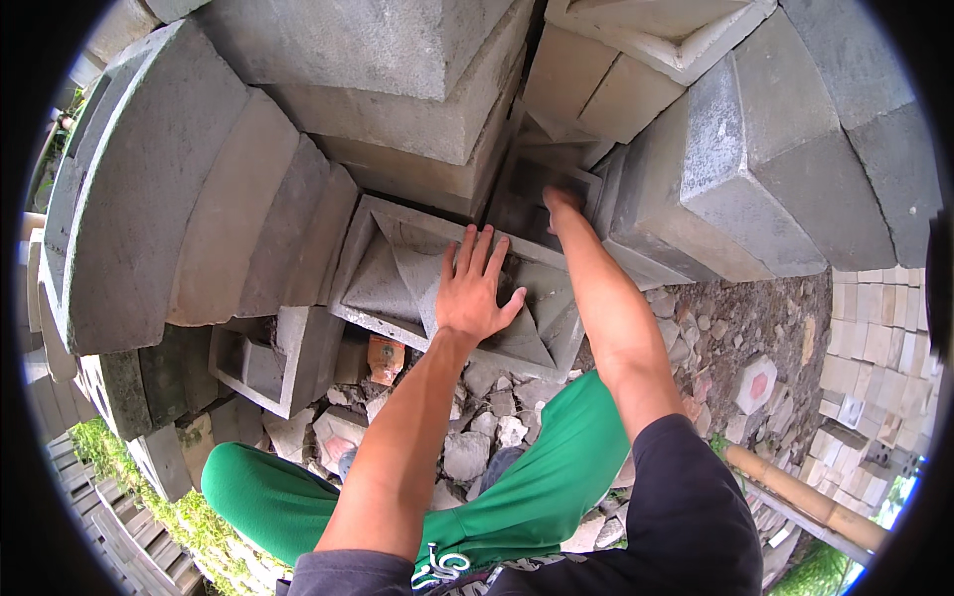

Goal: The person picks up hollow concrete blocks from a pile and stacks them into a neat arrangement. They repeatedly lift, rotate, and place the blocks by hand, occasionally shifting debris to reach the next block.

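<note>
My left hand (474,290) lies with its fingers spread on a grey concrete ventilation block (397,320) that has slanted inner faces and a raised rim. To the right, my right arm reaches deeper into a gap between block stacks. My right hand (558,204) is at a second, darker concrete block (524,189) down in that gap. Its fingers are blurred and partly hidden, so their grip does not show.
Tall stacks of concrete blocks rise at the left (149,189), the back (368,50) and the right (745,169). A smaller hollow block (268,363) sits at lower left. Broken rubble (467,454) covers the ground by my legs. A bamboo pole (805,497) lies at lower right.
</note>
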A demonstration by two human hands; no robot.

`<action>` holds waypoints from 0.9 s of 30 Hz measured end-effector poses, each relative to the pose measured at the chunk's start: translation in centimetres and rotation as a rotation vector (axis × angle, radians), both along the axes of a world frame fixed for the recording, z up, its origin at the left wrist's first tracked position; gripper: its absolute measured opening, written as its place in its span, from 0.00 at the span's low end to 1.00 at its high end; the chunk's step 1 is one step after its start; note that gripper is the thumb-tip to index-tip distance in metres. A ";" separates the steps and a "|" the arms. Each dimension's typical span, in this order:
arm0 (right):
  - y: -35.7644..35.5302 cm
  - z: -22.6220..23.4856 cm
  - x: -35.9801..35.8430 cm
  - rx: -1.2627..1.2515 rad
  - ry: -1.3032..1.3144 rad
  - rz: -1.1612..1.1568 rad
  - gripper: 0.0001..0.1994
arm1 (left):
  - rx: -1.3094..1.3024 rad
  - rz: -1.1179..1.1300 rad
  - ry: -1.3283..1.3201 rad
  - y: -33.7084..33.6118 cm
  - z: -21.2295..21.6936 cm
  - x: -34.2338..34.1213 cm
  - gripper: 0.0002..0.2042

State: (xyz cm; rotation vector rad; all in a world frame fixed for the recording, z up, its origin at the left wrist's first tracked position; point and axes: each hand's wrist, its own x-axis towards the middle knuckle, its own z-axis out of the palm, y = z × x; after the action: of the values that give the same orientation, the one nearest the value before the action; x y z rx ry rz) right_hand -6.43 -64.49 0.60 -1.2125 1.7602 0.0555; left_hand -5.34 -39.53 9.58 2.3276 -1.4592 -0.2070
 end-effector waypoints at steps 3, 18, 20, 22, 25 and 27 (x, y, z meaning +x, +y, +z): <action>0.2 0.6 0.1 -0.538 0.392 0.678 0.54 | -0.006 -0.011 0.017 -0.1 0.0 0.0 0.39; -13.1 -8.7 2.9 -0.478 0.185 1.375 0.46 | 0.020 -0.025 0.049 -0.2 0.2 0.2 0.39; -13.3 -9.1 3.6 -0.512 0.175 1.386 0.44 | 0.021 -0.025 0.055 -0.2 0.2 0.2 0.39; -13.0 -9.1 4.0 -0.514 0.187 1.390 0.42 | 0.012 -0.024 0.066 -0.2 0.1 0.2 0.39; -10.7 -7.7 6.0 -0.489 0.199 1.432 0.40 | 0.028 0.003 0.057 0.5 -0.2 0.5 0.39; -12.4 -7.8 4.8 -0.507 0.231 1.452 0.39 | 0.022 -0.022 0.052 -0.1 0.1 0.2 0.39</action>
State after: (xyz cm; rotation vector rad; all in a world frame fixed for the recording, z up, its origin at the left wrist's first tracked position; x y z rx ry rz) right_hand -1.65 -76.90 -7.22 -2.7021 0.7062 0.6302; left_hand -5.17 -39.65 9.72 2.3067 -1.4657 -0.2890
